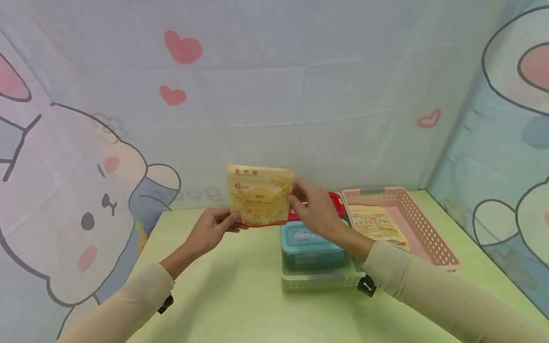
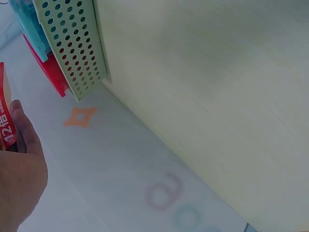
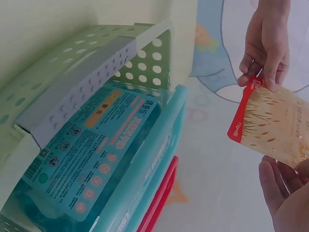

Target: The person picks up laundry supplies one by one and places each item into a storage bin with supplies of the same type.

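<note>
Held up above the table is a yellow food pouch (image 1: pixel 259 196) with a red bottom edge. The left hand (image 1: pixel 217 221) pinches its lower left corner between thumb and fingers. At the pouch's right side, the right hand (image 1: pixel 316 207) grips the edge. In the right wrist view both the left hand (image 3: pixel 270 43) and the right hand (image 3: pixel 289 193) are on the pouch (image 3: pixel 273 123). The left wrist view catches only a red strip of the pouch (image 2: pixel 6 113) beside the left hand (image 2: pixel 24 169).
A green basket (image 1: pixel 313 283) holds a teal-lidded container (image 1: pixel 300 238) and one with a red lid (image 1: pixel 336 204). To its right, a pink basket (image 1: pixel 422 221) contains another yellow pouch (image 1: pixel 373 224). A cartoon-printed cloth (image 1: pixel 300 95) hangs behind the pale green table (image 1: pixel 231 295).
</note>
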The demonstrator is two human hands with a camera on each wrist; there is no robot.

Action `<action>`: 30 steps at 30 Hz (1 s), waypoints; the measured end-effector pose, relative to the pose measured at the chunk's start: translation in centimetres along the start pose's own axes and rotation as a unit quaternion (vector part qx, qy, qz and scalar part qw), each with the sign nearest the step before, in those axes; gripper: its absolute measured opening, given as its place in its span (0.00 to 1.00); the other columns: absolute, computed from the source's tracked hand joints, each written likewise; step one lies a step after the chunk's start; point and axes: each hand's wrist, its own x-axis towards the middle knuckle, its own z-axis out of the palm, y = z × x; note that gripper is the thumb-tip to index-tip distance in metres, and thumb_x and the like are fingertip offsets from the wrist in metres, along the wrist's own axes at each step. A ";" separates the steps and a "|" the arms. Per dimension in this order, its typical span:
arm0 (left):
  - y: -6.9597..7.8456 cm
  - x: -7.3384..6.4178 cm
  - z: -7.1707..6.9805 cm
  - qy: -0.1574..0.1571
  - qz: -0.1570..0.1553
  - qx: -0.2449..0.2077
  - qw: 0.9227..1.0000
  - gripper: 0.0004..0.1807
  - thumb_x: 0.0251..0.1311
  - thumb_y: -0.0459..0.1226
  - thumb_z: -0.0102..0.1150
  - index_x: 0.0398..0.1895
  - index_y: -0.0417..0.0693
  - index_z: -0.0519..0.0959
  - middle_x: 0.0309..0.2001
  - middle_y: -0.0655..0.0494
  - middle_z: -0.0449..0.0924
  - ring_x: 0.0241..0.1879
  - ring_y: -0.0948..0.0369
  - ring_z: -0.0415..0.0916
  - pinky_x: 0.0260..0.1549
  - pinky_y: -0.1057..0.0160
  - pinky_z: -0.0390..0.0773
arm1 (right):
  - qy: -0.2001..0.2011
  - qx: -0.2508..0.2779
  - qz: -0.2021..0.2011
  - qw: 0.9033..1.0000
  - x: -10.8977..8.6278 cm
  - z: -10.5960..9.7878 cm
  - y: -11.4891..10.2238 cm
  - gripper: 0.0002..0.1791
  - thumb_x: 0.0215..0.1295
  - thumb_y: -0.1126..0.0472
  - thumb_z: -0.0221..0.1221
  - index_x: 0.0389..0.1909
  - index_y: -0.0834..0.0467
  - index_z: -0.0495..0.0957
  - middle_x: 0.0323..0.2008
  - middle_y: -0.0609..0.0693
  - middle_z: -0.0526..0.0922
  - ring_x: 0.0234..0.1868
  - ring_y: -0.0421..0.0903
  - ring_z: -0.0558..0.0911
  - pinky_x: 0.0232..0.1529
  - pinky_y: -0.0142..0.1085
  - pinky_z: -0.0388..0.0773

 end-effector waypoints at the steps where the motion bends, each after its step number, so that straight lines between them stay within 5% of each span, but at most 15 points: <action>1: 0.0 0.0 0.1 -0.001 0.001 0.002 1.000 0.16 0.80 0.37 0.57 0.58 0.34 0.84 0.53 0.39 0.87 0.49 0.47 0.89 0.51 0.49 0.86 | 0.002 -0.002 0.003 1.000 0.0 -0.1 0.0 0.02 0.78 0.64 0.61 0.42 0.59 0.78 0.36 0.51 0.87 0.36 0.45 0.88 0.39 0.39 0.87; 8: 0.5 0.2 0.9 0.026 -0.001 0.027 0.999 0.15 0.79 0.38 0.58 0.55 0.36 0.86 0.48 0.43 0.90 0.47 0.50 0.89 0.49 0.55 0.87 | 0.001 0.006 0.021 1.000 0.0 -0.6 0.0 0.02 0.79 0.63 0.60 0.45 0.58 0.78 0.37 0.50 0.86 0.36 0.42 0.86 0.37 0.37 0.87; 15: 1.5 0.0 2.0 0.083 0.001 0.111 0.990 0.14 0.80 0.43 0.58 0.49 0.44 0.88 0.44 0.51 0.90 0.43 0.55 0.87 0.46 0.53 0.86 | 0.000 -0.001 0.027 1.000 0.3 -1.4 0.4 0.04 0.82 0.62 0.57 0.43 0.57 0.77 0.36 0.51 0.86 0.36 0.47 0.88 0.34 0.39 0.86; 19: 2.2 0.2 2.5 0.092 0.003 0.103 0.990 0.14 0.80 0.44 0.57 0.52 0.45 0.86 0.46 0.50 0.88 0.44 0.54 0.87 0.48 0.49 0.86 | 0.008 0.006 0.023 1.000 0.5 -1.9 0.7 0.04 0.81 0.64 0.58 0.41 0.58 0.77 0.35 0.52 0.86 0.36 0.51 0.89 0.36 0.44 0.87; 30: 3.1 1.6 3.9 0.148 0.045 0.028 0.988 0.11 0.75 0.36 0.64 0.56 0.44 0.84 0.48 0.47 0.86 0.40 0.54 0.89 0.43 0.58 0.88 | 0.042 0.002 0.040 0.998 0.2 -3.5 1.3 0.04 0.80 0.64 0.59 0.43 0.60 0.76 0.38 0.55 0.85 0.39 0.53 0.90 0.40 0.46 0.89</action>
